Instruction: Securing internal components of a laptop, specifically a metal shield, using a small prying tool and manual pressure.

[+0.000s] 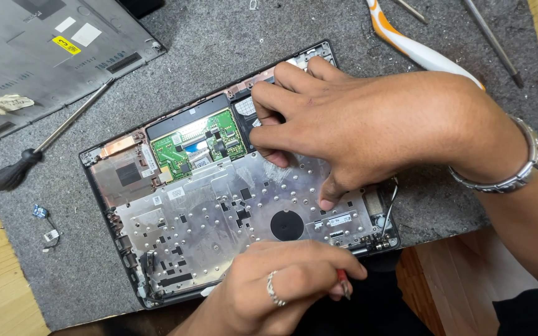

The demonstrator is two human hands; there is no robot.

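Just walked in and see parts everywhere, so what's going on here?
A person has an opened laptop shell lying on a grey mat. Their right hand presses on its upper part beside the green circuit board. Their left hand grips a small red-tipped tool at the near edge. The removed back cover and a black-handled screwdriver lie to the left.

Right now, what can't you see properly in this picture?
Head view only:
- Laptop shell: its top right part is covered by the right hand.
- Red-tipped tool: almost all of it is wrapped inside the left hand.
- Grey cover panel: cut off by the picture's top and left edges.
- Sticker writing: too small.
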